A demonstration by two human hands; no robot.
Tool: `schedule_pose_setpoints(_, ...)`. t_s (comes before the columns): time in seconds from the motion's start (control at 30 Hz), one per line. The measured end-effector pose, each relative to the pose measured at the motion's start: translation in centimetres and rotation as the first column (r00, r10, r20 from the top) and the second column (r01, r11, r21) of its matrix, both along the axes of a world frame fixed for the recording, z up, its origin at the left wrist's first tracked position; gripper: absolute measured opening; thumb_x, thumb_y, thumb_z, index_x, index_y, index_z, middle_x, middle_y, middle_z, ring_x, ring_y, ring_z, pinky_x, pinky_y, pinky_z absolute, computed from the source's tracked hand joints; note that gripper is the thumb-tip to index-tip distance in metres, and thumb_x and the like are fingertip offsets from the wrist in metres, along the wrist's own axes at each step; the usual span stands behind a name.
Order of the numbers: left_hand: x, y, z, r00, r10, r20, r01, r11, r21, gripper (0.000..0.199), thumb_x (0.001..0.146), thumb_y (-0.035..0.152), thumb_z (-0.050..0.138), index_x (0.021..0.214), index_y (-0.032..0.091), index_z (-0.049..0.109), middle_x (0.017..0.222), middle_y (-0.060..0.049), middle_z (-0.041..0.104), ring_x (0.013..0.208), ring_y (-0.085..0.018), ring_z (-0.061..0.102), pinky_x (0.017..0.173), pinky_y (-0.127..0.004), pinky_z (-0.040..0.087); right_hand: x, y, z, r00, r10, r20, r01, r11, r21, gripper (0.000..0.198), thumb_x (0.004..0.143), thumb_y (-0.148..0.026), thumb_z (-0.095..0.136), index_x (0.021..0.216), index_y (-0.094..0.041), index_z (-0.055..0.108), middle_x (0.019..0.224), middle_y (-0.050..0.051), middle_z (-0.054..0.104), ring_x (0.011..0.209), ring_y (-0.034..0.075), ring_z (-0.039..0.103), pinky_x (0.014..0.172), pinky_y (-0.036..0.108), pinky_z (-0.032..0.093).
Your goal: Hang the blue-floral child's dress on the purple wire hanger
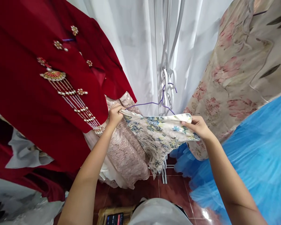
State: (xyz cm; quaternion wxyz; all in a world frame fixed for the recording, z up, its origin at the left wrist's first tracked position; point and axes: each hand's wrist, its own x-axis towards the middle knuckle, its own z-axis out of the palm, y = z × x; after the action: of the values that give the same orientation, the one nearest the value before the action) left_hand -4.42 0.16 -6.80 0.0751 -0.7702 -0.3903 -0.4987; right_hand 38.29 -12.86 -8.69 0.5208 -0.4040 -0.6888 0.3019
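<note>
A cream garment with a blue and yellow floral print is stretched sideways in front of me. My left hand is closed on its upper left corner. At the upper right corner, my right hand grips the edge, thumb on top. A thin purple hanger shows above the garment's top edge, its lower arms partly hidden behind the cloth. The hanger's hook is among white rings on a white metal stand; I cannot tell whether it rests on one.
On the left hang a red velvet garment with beaded brooches and a pink textured skirt. A floral dress and blue tulle hang at right. White curtains are behind. A phone lies low on a wooden surface.
</note>
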Motion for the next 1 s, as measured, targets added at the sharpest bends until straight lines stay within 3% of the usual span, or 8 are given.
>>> schedule_pose_setpoints(0.13, 0.7, -0.6, 1.9, 0.983, -0.166, -0.074, 0.155, 0.978, -0.137, 0.023, 0.063, 0.003, 0.046, 0.061, 0.018, 0.063, 0.069, -0.003, 0.061, 0.072, -0.018, 0.057, 0.072, -0.030, 0.044, 0.8, 0.1, 1.6, 0.993, -0.101, 0.064, 0.091, 0.985, 0.145, 0.046, 0.080, -0.050, 0.077, 0.116, -0.021, 0.075, 0.113, 0.010, 0.071, 0.085, 0.022, 0.065, 0.074, 0.034, 0.055)
schedule_pose_setpoints(0.23, 1.8, -1.1, 3.0, 0.968, -0.232, -0.096, 0.209, 0.957, -0.202, 0.024, 0.061, 0.004, 0.043, 0.062, 0.017, 0.063, 0.070, -0.002, 0.059, 0.072, -0.017, 0.057, 0.069, -0.028, 0.042, 0.8, -0.6, 1.8, 0.956, -0.273, 0.110, 0.257, 0.956, 0.139, 0.071, 0.078, -0.051, 0.078, 0.140, -0.022, 0.059, 0.115, 0.011, 0.070, 0.072, 0.017, 0.062, 0.065, 0.031, 0.054)
schedule_pose_setpoints(0.3, 2.4, -1.0, 3.2, 0.970, -0.233, -0.071, 0.212, 0.951, -0.226, 0.024, 0.062, 0.005, 0.042, 0.064, 0.017, 0.063, 0.070, -0.002, 0.059, 0.071, -0.017, 0.056, 0.069, -0.028, 0.042, 0.7, -1.3, 1.2, 0.923, -0.362, 0.134, 0.347, 0.930, 0.121, 0.063, 0.080, -0.053, 0.076, 0.131, -0.018, 0.064, 0.096, 0.008, 0.072, 0.063, 0.015, 0.057, 0.058, 0.028, 0.048)
schedule_pose_setpoints(0.37, 2.7, -0.6, 3.0, 0.974, -0.228, -0.017, 0.216, 0.940, -0.263, 0.024, 0.062, 0.007, 0.041, 0.067, 0.016, 0.063, 0.072, -0.002, 0.061, 0.071, -0.017, 0.056, 0.070, -0.028, 0.042, 0.6, -2.1, 0.4, 0.903, -0.406, 0.140, 0.395, 0.913, 0.103, 0.044, 0.083, -0.056, 0.071, 0.102, -0.016, 0.073, 0.072, 0.002, 0.064, 0.056, 0.014, 0.049, 0.052, 0.026, 0.041)
schedule_pose_setpoints(0.47, 2.5, 0.4, 1.8, 0.968, -0.243, -0.059, 0.207, 0.914, -0.349, 0.020, 0.060, 0.009, 0.041, 0.065, 0.017, 0.059, 0.070, -0.001, 0.058, 0.071, -0.018, 0.054, 0.068, -0.028, 0.039, 0.5, -3.1, -0.4, 0.884, -0.454, 0.114, 0.443, 0.890, 0.108, 0.045, 0.086, -0.057, 0.067, 0.067, -0.017, 0.065, 0.055, -0.002, 0.048, 0.052, 0.012, 0.039, 0.050, 0.025, 0.031)
schedule_pose_setpoints(0.67, 1.8, 0.7, 1.2, 0.917, -0.216, -0.336, 0.104, 0.941, -0.321, 0.016, 0.064, 0.009, 0.047, 0.072, 0.019, 0.054, 0.076, -0.004, 0.058, 0.085, -0.024, 0.052, 0.080, -0.034, 0.040, 0.8, -3.5, 0.5, 0.885, -0.455, 0.101, 0.441, 0.888, 0.133, 0.044, 0.084, -0.054, 0.070, 0.062, -0.017, 0.063, 0.053, -0.004, 0.041, 0.053, 0.011, 0.034, 0.052, 0.027, 0.025)
schedule_pose_setpoints(0.87, 6.5, -2.4, 4.4, 0.958, -0.212, -0.194, 0.184, 0.971, -0.155, 0.026, 0.068, 0.001, 0.044, 0.084, 0.021, 0.048, 0.088, -0.005, 0.054, 0.092, -0.023, 0.052, 0.088, -0.037, 0.045, 0.7, -3.5, 0.5, 0.870, -0.486, 0.077, 0.474, 0.870, 0.133, 0.042, 0.085, -0.053, 0.069, 0.064, -0.017, 0.063, 0.055, -0.004, 0.041, 0.054, 0.012, 0.035, 0.053, 0.027, 0.027)
schedule_pose_setpoints(1.0, 9.7, -5.7, 3.8, 0.965, -0.201, -0.168, 0.177, 0.973, -0.147, 0.043, 0.081, 0.004, 0.046, 0.121, 0.020, 0.048, 0.124, -0.012, 0.053, 0.116, -0.024, 0.052, 0.105, -0.039, 0.042, 1.0, -3.9, -0.9, 0.857, -0.511, 0.068, 0.502, 0.858, 0.109, 0.043, 0.084, -0.054, 0.068, 0.065, -0.018, 0.060, 0.058, -0.003, 0.048, 0.056, 0.012, 0.040, 0.054, 0.026, 0.030)
